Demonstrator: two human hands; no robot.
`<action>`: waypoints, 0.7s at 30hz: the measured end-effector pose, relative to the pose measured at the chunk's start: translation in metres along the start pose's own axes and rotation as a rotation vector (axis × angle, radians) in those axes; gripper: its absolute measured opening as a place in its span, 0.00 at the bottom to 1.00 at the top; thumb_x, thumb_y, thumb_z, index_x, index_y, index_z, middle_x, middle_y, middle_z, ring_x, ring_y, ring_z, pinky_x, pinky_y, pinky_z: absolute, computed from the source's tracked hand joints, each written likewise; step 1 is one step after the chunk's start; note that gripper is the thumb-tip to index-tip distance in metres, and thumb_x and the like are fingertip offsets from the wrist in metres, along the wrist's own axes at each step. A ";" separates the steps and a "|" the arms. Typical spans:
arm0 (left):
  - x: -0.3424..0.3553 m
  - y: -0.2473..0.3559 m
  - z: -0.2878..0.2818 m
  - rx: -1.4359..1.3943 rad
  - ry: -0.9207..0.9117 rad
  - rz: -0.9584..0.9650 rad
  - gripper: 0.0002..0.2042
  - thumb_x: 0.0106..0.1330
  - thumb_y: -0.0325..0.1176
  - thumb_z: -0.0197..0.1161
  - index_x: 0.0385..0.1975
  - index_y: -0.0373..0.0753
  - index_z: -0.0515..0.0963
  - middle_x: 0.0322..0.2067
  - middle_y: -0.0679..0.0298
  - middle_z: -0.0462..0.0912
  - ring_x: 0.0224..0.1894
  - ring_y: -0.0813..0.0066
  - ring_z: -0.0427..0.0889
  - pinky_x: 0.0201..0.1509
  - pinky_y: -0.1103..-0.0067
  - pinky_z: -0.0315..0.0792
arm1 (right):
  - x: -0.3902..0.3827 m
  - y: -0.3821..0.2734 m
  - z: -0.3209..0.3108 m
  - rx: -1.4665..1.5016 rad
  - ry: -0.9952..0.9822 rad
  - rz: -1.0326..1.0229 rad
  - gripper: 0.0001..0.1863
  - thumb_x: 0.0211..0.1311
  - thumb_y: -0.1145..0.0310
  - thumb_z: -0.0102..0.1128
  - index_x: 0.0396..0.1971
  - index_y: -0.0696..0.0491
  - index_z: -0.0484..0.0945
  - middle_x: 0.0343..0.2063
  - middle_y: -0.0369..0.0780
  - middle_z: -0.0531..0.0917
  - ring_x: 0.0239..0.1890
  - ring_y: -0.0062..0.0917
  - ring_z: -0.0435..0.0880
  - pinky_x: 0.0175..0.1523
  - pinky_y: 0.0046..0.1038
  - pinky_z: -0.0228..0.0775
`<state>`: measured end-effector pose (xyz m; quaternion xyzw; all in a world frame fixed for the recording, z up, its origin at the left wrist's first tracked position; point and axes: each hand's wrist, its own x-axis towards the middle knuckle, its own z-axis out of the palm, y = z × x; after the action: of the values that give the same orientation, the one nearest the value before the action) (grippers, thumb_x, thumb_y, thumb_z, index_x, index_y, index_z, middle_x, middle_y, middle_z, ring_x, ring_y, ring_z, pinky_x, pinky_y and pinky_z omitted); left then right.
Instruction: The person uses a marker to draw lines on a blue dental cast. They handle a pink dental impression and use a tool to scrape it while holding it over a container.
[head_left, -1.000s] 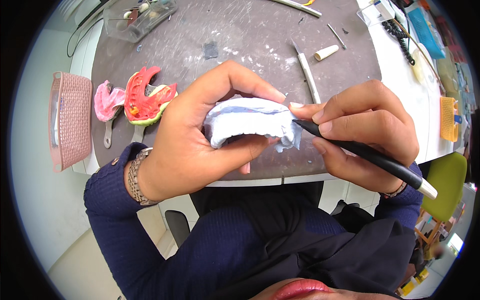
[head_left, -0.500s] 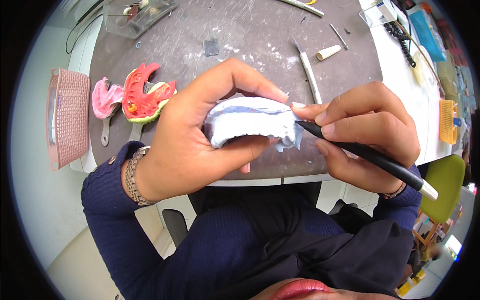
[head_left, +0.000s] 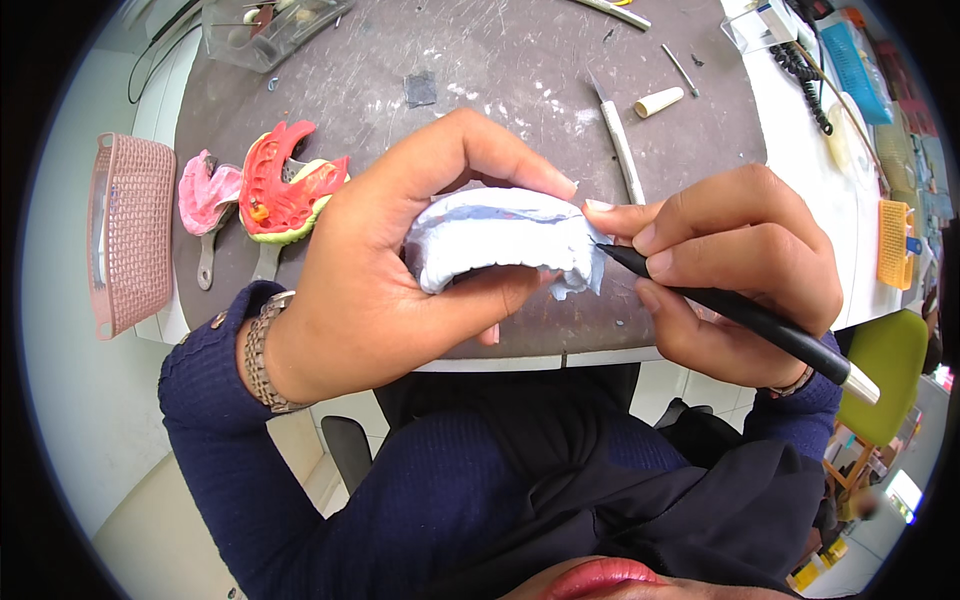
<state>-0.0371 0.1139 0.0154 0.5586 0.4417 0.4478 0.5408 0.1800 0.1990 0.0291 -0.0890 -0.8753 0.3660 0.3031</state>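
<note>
While the left hand (head_left: 365,275) steadies a pale blue, arch-shaped dental cast (head_left: 500,240) above the front part of the bench (head_left: 600,357), the right hand (head_left: 755,245) brings a black pen-shaped tool (head_left: 740,312) to it from four o'clock. The left fingers are closed around the cast, one curled over its twelve o'clock side and the thumb under six; the right fingers pinch the tool behind its point.

Little has changed over the last second: the point has crept slightly outward along the cast's three o'clock end, while both grips have stayed the same. That suggests slow, fine work on one small patch, where the edge looks ragged. Whether the point presses in or only touches is too small to tell.

From the cast, a red and green impression tray (head_left: 275,190) and a pink one (head_left: 208,195) lie between nine and ten o'clock, a pink basket (head_left: 135,240) stands at nine, and a craft knife (head_left: 622,150) and cream cap (head_left: 658,102) rest between one and two.
</note>
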 end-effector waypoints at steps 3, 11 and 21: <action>0.001 0.000 0.000 0.016 -0.001 0.000 0.18 0.55 0.16 0.63 0.44 0.34 0.69 0.40 0.60 0.76 0.32 0.82 0.79 0.22 0.88 0.74 | 0.000 -0.001 -0.001 -0.014 -0.007 0.003 0.15 0.40 0.90 0.61 0.31 0.61 0.73 0.31 0.46 0.75 0.36 0.34 0.84 0.48 0.36 0.81; 0.000 0.001 -0.002 0.044 0.001 -0.034 0.17 0.55 0.17 0.63 0.44 0.34 0.69 0.39 0.61 0.76 0.31 0.83 0.79 0.21 0.89 0.74 | 0.000 -0.001 0.001 -0.017 -0.009 0.029 0.15 0.40 0.90 0.60 0.31 0.61 0.73 0.32 0.46 0.75 0.36 0.35 0.84 0.48 0.36 0.81; 0.000 0.001 -0.001 0.069 0.007 -0.038 0.17 0.55 0.17 0.64 0.44 0.35 0.70 0.39 0.62 0.76 0.31 0.84 0.79 0.21 0.90 0.73 | 0.000 -0.001 0.002 -0.061 -0.019 0.030 0.15 0.39 0.90 0.61 0.30 0.59 0.74 0.32 0.45 0.76 0.36 0.36 0.85 0.45 0.34 0.81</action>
<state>-0.0384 0.1144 0.0160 0.5668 0.4693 0.4237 0.5281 0.1791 0.1973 0.0284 -0.1080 -0.8875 0.3444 0.2865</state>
